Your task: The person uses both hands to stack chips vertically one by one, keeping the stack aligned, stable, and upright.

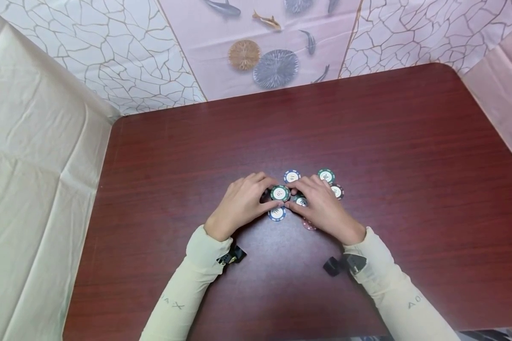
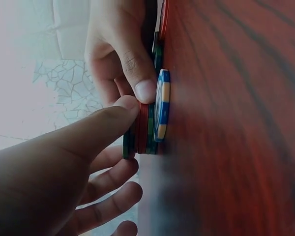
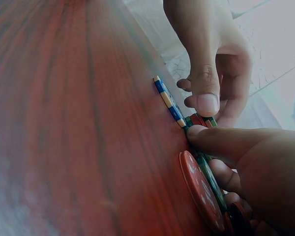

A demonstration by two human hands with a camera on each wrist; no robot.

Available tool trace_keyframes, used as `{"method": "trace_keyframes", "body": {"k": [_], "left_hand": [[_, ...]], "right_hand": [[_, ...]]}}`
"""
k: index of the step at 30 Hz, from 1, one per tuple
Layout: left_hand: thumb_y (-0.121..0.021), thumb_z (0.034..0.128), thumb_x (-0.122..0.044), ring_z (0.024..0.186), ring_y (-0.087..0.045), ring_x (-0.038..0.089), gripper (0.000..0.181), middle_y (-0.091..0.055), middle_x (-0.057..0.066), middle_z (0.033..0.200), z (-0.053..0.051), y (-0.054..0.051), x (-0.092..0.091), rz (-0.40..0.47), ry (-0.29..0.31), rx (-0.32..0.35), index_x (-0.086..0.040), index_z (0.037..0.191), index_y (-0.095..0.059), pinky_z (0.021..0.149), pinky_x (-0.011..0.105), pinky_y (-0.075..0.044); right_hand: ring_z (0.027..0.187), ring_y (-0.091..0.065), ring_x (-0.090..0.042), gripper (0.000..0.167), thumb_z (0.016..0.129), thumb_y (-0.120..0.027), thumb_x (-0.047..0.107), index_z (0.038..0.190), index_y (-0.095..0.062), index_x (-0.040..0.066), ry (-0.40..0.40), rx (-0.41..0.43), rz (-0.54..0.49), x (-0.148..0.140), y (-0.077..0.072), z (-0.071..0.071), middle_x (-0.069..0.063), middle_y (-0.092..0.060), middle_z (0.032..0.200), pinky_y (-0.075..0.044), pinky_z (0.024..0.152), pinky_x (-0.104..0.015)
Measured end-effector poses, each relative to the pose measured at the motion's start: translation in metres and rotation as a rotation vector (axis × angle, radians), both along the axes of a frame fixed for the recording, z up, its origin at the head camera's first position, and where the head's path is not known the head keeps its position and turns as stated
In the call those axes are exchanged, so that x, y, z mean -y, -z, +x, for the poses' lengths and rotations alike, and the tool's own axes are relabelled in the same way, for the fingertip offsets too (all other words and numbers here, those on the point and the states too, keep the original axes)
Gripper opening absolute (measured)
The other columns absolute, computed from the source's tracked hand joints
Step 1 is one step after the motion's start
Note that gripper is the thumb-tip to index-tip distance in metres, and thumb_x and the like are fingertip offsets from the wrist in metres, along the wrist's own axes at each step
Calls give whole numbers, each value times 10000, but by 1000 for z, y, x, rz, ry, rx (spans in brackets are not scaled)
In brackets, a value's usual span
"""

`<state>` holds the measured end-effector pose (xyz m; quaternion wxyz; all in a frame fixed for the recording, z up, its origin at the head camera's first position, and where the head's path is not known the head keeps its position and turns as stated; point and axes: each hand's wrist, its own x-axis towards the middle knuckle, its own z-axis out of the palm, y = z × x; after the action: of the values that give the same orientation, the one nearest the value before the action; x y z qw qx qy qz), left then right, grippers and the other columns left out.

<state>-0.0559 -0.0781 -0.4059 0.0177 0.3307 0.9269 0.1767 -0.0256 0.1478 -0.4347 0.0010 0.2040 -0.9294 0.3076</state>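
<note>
A short stack of poker chips (image 1: 279, 193), topped by a green-edged one, stands between both hands. My left hand (image 1: 243, 204) holds the stack from the left, thumb on the near side and forefinger on the far side. From the right, my right hand (image 1: 325, 204) grips it with thumb and forefinger. Red and green edges of the stack (image 2: 144, 129) show in the left wrist view. One blue chip (image 1: 277, 214) lies against its near side, another blue chip (image 1: 292, 176) just beyond. Under the right hand sits a green chip (image 1: 300, 201), partly hidden.
A red chip (image 3: 200, 189) lies beside the right hand. Past the right fingers are a green chip (image 1: 326, 175) and a dark chip (image 1: 337, 191). The brown table (image 1: 187, 156) meets patterned cloth (image 1: 277, 42) at the back and pale cloth at the left.
</note>
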Motion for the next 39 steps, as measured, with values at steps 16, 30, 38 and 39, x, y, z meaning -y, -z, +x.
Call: {"method": "trace_keyframes", "body": {"k": [16, 30, 38, 39], "left_hand": [[-792, 928, -436, 1033, -698, 190, 405, -718, -27, 1167, 1, -3, 4, -44, 7, -51, -191, 1249, -756, 818, 409, -589], [-780, 946, -486, 1047, -705, 182, 432, -723, -30, 1183, 2, -2, -5, -62, 34, -61, -181, 1252, -761, 835, 398, -592], [-757, 964, -497, 1023, -700, 180, 435, -715, -22, 1175, 0, -5, -5, -78, 31, -51, -175, 1256, -759, 839, 385, -591], [-758, 964, -494, 1025, -699, 180, 433, -715, -21, 1177, 0, -5, -5, -75, 31, -49, -173, 1254, -759, 840, 385, -591]], "right_hand": [[1002, -556, -263, 381, 930, -823, 249, 1248, -723, 64, -14, -10, -23, 5, 1, -3, -36, -694, 1055, -420, 911, -488], [966, -538, -249, 330, 936, -824, 245, 1197, -726, 70, -10, -16, -23, -1, 2, 2, -28, -689, 1030, -410, 878, -470], [963, -552, -253, 345, 933, -827, 242, 1209, -730, 58, -9, -48, -22, 0, 1, 0, -40, -705, 1049, -418, 864, -471], [965, -553, -255, 341, 930, -830, 242, 1200, -731, 59, -8, -48, -23, 0, 1, -1, -43, -706, 1052, -419, 863, -470]]}}
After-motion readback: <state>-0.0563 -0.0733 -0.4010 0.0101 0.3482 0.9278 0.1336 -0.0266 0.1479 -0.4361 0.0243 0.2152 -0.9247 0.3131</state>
